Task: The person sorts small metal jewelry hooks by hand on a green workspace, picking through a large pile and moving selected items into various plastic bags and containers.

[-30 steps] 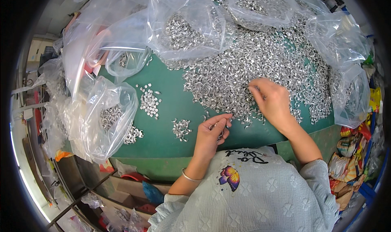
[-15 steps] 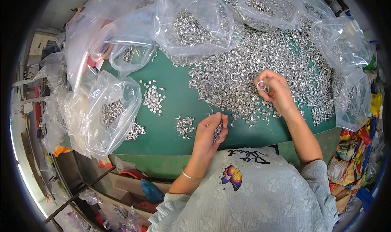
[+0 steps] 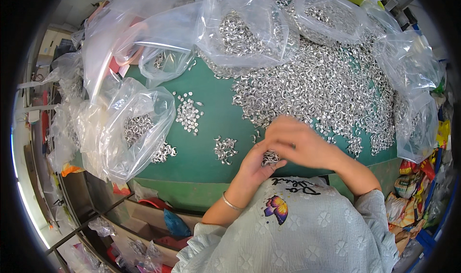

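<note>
My left hand (image 3: 250, 166) is cupped around several small silvery curved metal pieces (image 3: 271, 158), which look like open rings. Close over it, and overlapping its fingertips, is my right hand (image 3: 301, 141). Motion smears the right fingers, so whether they hold anything does not show. Beyond both hands spreads a wide heap of the same curved pieces (image 3: 307, 88) on a green tabletop (image 3: 211, 93). A small cluster of curved pieces (image 3: 224, 149) lies left of my left hand. Farther left is a group of small, rounder silvery pieces (image 3: 188, 115).
Clear plastic bags with metal pieces ring the table: a large far one (image 3: 206, 47), one at left (image 3: 158, 114) and one at right (image 3: 415, 129). Divided compartments (image 3: 139, 220) sit below the near left edge. Colourful packets (image 3: 408, 186) are piled at right.
My right hand has come from the heap, where it pinched a ring, down and left to my left hand. The left hand has turned, showing the pieces in it. The view has shifted slightly.
</note>
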Demonstrator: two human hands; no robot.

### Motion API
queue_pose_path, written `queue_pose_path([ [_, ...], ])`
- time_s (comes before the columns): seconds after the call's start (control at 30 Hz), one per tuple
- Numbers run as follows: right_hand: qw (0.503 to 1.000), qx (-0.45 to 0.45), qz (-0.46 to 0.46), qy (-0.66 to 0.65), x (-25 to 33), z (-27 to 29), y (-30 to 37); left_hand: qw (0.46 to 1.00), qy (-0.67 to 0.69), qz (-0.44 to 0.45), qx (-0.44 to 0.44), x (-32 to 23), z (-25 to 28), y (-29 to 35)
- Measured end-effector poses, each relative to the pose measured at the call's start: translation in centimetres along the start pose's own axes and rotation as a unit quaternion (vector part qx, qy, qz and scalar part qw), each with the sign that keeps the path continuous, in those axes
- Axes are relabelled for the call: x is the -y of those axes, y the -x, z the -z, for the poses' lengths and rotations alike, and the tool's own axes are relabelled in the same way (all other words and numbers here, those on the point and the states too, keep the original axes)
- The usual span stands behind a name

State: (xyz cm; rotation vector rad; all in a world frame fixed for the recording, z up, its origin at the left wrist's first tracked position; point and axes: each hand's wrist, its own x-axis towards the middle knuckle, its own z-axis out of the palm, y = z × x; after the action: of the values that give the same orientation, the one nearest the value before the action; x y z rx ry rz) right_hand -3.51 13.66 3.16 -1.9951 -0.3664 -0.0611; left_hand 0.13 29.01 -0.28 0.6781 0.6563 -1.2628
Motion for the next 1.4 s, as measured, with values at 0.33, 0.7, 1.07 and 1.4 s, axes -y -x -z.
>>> queue_pose_path([
  [0.33, 0.975, -0.183, 0.038, 0.121, -5.4, 0.5, -4.6, 0.994, 0.016, -0.080, 0.078, -1.8, 1.7, 0.6],
  [0.7, 0.971, -0.094, -0.220, -0.018, -1.0, 0.7, 0.7, 0.994, -0.080, -0.017, 0.075, -2.0, -1.2, -0.8],
  [1.07, 0.881, -0.355, -0.170, -0.264, -1.0, -2.6, 4.9, 0.943, 0.140, -0.291, 0.076, -5.5, -1.3, 2.9],
  [1.4, 0.907, -0.235, -0.184, -0.298, -0.1, -2.6, 5.9, 0.761, 0.434, -0.470, -0.107, -23.1, 12.7, 12.3],
])
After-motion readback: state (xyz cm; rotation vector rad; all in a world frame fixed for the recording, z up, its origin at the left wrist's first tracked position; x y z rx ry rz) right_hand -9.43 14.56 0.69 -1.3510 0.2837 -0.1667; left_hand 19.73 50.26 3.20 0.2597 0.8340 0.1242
